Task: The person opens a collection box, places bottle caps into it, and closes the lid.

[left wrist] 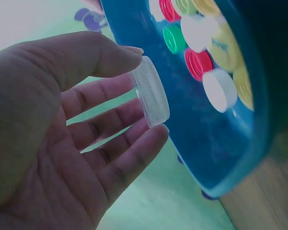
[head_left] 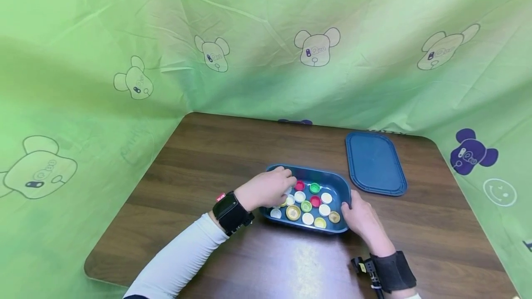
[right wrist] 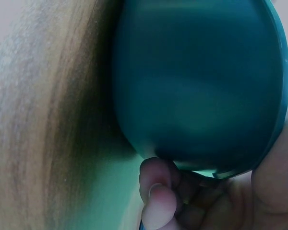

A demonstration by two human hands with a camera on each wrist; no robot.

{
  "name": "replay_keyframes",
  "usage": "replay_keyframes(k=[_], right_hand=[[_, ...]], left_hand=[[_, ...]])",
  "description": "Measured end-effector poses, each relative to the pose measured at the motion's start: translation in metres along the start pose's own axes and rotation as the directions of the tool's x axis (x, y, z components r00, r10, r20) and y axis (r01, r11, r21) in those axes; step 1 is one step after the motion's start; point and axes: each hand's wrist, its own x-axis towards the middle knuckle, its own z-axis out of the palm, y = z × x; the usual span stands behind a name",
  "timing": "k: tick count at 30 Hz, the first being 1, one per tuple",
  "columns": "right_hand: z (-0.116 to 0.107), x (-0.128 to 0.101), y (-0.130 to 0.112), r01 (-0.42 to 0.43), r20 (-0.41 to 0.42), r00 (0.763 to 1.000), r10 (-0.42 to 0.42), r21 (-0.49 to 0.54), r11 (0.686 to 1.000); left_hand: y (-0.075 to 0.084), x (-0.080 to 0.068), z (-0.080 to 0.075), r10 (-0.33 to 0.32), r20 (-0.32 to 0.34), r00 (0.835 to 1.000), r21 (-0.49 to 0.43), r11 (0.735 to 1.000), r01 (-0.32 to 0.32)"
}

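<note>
Risk lay in our left hand [left wrist: 53, 139]: its grip pinched a clear cap [left wrist: 150, 91] only at the rim, above the tub [head_left: 342, 187]; it could slip back among the caps [head_left: 309, 206]. Our right hand [head_left: 362, 218] clasped the tub's end on the bench [head_left: 232, 151].

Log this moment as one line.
left hand: pinches clear cap | right hand: grips blue tray | lid: on table

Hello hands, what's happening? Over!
Left hand pinches clear cap over blue tub. Right hand grips tub's end. Nothing blocking.
</note>
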Motion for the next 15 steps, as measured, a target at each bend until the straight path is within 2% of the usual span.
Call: replay_keyframes(k=[9, 15], right_hand=[[-0.001, 0.000, 0.002, -0.002, 0.009, 1.000, 0.002, 0.001, 1.000], [0.000, 0.000, 0.002, -0.002, 0.009, 1.000, 0.002, 0.003, 1.000]], left_hand=[[0.023, 0.010, 0.002, 0.089, -0.001, 0.996, 0.054, 0.995, -0.088], [0.034, 0.016, 0.007, 0.095, 0.011, 0.995, 0.057, 0.994, -0.096]])
